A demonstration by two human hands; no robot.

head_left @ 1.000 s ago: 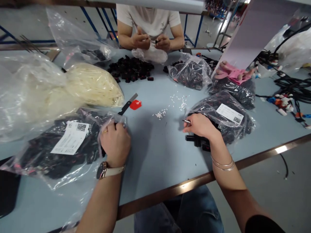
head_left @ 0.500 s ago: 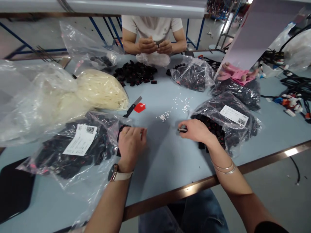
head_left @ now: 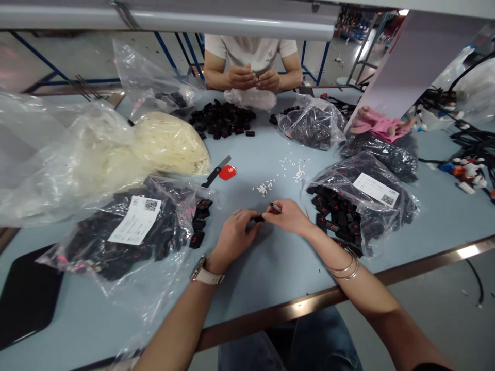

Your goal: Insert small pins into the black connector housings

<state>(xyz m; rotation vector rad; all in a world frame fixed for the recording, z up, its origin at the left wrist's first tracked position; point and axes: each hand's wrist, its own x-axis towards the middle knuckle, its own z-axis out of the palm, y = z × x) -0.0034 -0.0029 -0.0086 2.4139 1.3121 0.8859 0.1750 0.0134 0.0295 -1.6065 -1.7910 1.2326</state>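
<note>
My left hand (head_left: 236, 233) pinches a small black plastic connector (head_left: 258, 218) above the middle of the table. Close against it on the right, my right hand (head_left: 288, 215) has its fingertips at the same connector. A slim metal tool (head_left: 275, 207) sticks up from the right hand's grip; its kind is hard to make out. Just beyond the hands lie small white pieces (head_left: 264, 188), scattered in loose clusters. Black connectors with red parts (head_left: 335, 219) spill from a clear bag on the right, and more (head_left: 198, 224) lie at the mouth of the left bag.
A knife with a black handle (head_left: 212, 176) lies beside a red tag (head_left: 227, 172). A bag of cream-coloured strips (head_left: 170, 147) stands at the left, a black tablet-like slab (head_left: 29, 293) nearer. Opposite, a co-worker's hands (head_left: 255, 77) work behind a black connector pile (head_left: 222, 117).
My left hand has moved right from the left bag's mouth and now holds a connector. My right hand has come left to meet it, keeping the metal tool. The view has shifted slightly.
</note>
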